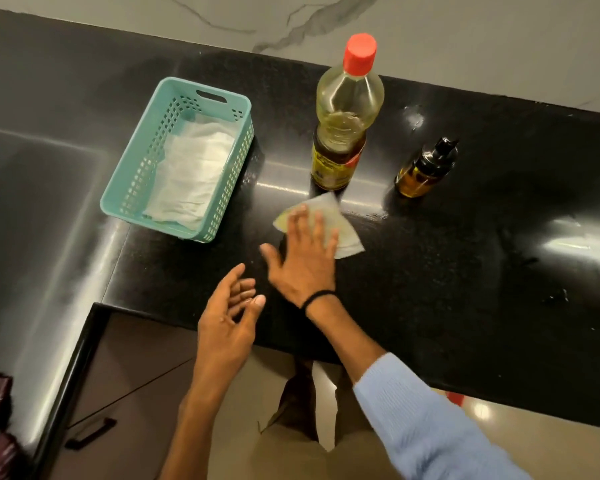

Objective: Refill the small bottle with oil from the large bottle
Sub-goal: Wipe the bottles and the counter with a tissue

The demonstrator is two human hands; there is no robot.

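A large clear oil bottle (345, 109) with a red cap stands upright on the black counter (465, 271), holding pale yellow oil. To its right stands the small amber bottle (425, 171) with a black pump top on. My right hand (303, 258) lies flat with spread fingers on a folded paper tissue (343, 230) just in front of the large bottle. My left hand (227, 313) hovers near the counter's front edge with loosely curved fingers, holding nothing.
A teal perforated basket (142, 174) with white tissues inside sits left of the large bottle. The counter turns a corner at the left, and a dark cabinet drawer with a handle (90, 433) lies below it. A marble wall backs the counter.
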